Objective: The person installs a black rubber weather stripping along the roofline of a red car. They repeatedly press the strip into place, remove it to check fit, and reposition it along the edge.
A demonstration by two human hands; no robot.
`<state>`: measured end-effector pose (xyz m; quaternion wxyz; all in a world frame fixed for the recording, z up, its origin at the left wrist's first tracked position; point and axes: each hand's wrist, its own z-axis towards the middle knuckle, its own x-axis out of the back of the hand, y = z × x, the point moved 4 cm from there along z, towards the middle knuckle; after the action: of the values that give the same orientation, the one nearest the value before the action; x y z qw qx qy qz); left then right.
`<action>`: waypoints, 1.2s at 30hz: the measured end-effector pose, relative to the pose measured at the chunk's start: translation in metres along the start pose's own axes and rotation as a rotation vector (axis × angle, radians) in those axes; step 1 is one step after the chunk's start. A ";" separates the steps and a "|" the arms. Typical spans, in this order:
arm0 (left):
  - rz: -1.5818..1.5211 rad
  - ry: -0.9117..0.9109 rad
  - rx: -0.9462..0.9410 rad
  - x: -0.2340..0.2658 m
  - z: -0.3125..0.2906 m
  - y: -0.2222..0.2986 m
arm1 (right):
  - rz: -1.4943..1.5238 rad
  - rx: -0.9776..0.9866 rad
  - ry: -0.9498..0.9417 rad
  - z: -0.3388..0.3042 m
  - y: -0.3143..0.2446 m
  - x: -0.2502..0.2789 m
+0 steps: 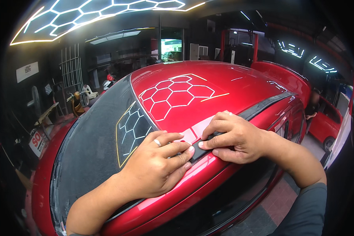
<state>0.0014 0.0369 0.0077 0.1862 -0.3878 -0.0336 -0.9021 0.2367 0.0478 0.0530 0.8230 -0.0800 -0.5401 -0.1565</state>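
Note:
A glossy red car roof [224,84] spreads out ahead of me, and a black trim strip [255,109] runs along its near side edge. My right hand [236,137] grips the strip near its front end, fingers curled over the top and thumb low against the side. My left hand [157,165], with a ring on one finger, has its bent fingertips and thumb pressed together at the strip's front end. The two hands almost touch. Part of the strip is hidden beneath my fingers.
The dusty dark windshield [94,137] slopes away to the left. Hexagonal ceiling lights [106,11] reflect in the paint. On the right, a person [312,104] stands near another red car [328,120]. A white plastic chair [90,92] and a metal rack [71,67] stand at the far left.

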 end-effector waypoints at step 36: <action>-0.125 -0.050 0.044 -0.002 0.014 0.012 | -0.301 -0.164 0.131 -0.050 -0.011 -0.004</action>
<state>0.0172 0.0290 0.0148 0.1370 -0.4029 -0.0824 -0.9012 0.2750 0.0230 0.0290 0.8144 -0.0551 -0.4766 -0.3263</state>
